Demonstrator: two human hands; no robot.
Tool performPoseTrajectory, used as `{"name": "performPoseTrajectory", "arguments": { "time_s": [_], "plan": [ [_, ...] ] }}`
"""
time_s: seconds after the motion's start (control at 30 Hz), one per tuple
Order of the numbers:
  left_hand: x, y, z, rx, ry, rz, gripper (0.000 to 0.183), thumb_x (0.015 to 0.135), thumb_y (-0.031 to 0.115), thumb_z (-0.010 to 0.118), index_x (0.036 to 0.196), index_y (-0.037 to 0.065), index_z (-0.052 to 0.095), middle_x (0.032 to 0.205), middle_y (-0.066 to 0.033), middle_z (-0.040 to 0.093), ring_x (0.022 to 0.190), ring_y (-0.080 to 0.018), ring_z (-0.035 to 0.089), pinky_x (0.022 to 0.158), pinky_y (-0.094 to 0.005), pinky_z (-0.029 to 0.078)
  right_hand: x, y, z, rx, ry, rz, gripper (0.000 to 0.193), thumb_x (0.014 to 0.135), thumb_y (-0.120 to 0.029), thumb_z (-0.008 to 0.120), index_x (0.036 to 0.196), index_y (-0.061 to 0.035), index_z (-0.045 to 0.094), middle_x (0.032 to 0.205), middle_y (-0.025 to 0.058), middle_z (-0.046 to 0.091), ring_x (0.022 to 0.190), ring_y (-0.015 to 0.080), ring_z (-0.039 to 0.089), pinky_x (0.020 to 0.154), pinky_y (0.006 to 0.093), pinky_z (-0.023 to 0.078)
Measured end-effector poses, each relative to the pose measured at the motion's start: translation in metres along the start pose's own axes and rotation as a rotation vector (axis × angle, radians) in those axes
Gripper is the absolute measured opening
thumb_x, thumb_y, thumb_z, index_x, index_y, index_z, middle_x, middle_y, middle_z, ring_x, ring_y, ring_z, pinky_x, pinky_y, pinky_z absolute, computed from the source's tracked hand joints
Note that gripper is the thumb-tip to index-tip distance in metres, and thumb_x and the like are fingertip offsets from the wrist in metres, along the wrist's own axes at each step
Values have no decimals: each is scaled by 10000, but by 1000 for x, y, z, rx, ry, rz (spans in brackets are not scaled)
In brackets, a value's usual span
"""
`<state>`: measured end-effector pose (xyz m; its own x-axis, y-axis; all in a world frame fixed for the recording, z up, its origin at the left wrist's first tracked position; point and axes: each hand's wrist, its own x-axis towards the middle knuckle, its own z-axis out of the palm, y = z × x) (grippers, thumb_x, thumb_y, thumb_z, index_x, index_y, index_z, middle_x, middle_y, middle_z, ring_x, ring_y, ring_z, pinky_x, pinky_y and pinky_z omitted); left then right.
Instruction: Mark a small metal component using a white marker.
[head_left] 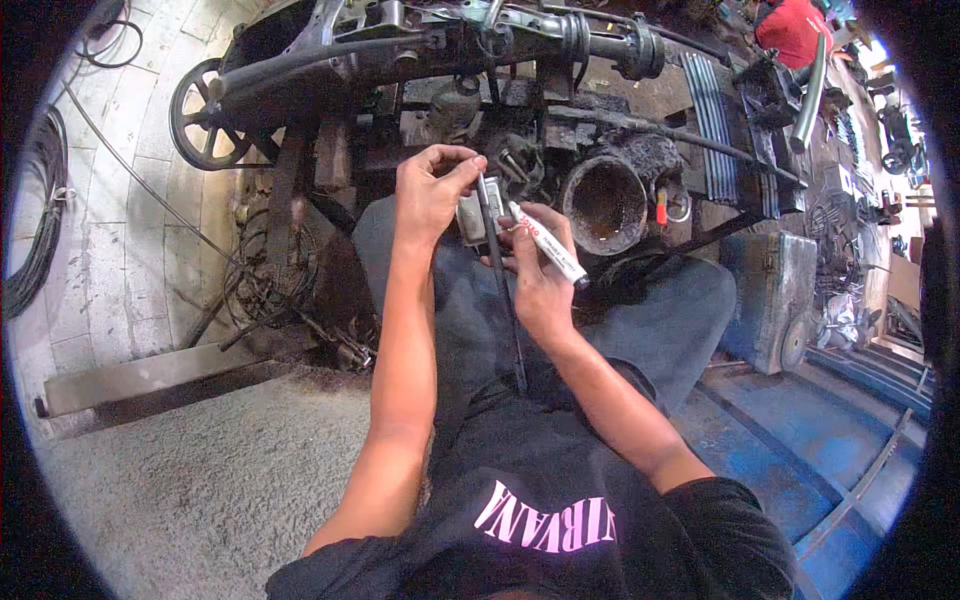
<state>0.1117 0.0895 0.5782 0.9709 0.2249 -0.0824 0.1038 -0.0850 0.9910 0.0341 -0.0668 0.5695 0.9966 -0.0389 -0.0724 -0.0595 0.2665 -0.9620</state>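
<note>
A thin dark rod (503, 300) slants down from my raised fingers to my lap. My left hand (430, 195) is closed, its thumb and forefinger pinching the rod's upper end. My right hand (543, 285) is closed around a white marker pen (558, 250) with red and dark print. The pen's upper end lies close to the rod; I cannot tell whether they touch. Some fingers of the right hand are also beside the rod, and whether they grip it is partly hidden. Behind the rod sits a small silvery metal box-shaped part (472, 220).
A greasy machine with a long bar (330, 60) and a spoked handwheel (195, 115) stands ahead. Right of my hands is a round, dirty metal pot (605, 205). Several thin metal strips (712, 125) lean farther right, near a grey-blue case (770, 290). Coiled cable (40, 220) lies at left.
</note>
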Motion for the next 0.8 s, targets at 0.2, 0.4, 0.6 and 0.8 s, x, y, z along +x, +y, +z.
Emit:
{"name": "performPoseTrajectory", "arguments": {
  "time_s": [0.2, 0.4, 0.6, 0.8],
  "plan": [
    [-5, -33, -2, -152, -1, -21, 140, 883, 116, 776, 939, -4, 730, 843, -31, 722, 714, -82, 638, 638, -240, 519, -6, 6, -8, -11, -61, 48, 248, 1034, -111, 583, 1260, -10, 576, 1082, 91, 679, 969, 130, 644, 861, 284, 534],
    [-3, -39, -3, -160, -18, -5, 140, 881, 110, 776, 939, -8, 728, 836, -34, 724, 719, -80, 639, 650, -240, 514, 1, 21, -7, -84, -59, 8, 225, 993, -107, 657, 1195, -9, 658, 1058, 48, 690, 961, 88, 608, 869, 251, 486],
    [-4, -39, -6, -69, -50, -12, 146, 895, 127, 740, 979, 9, 729, 910, -63, 752, 810, -115, 671, 731, -263, 517, 2, 20, -3, -97, -47, -5, 213, 977, -86, 669, 1171, 0, 678, 1024, 39, 691, 922, 84, 601, 836, 246, 490],
    [-5, -39, -7, -88, -54, -13, 140, 896, 130, 737, 974, 13, 734, 903, -65, 758, 783, -93, 647, 714, -252, 504, 4, 22, -4, -120, 1, 9, 206, 992, -95, 651, 1175, 0, 661, 1009, 50, 690, 883, 83, 617, 800, 246, 504]
  ]
}}
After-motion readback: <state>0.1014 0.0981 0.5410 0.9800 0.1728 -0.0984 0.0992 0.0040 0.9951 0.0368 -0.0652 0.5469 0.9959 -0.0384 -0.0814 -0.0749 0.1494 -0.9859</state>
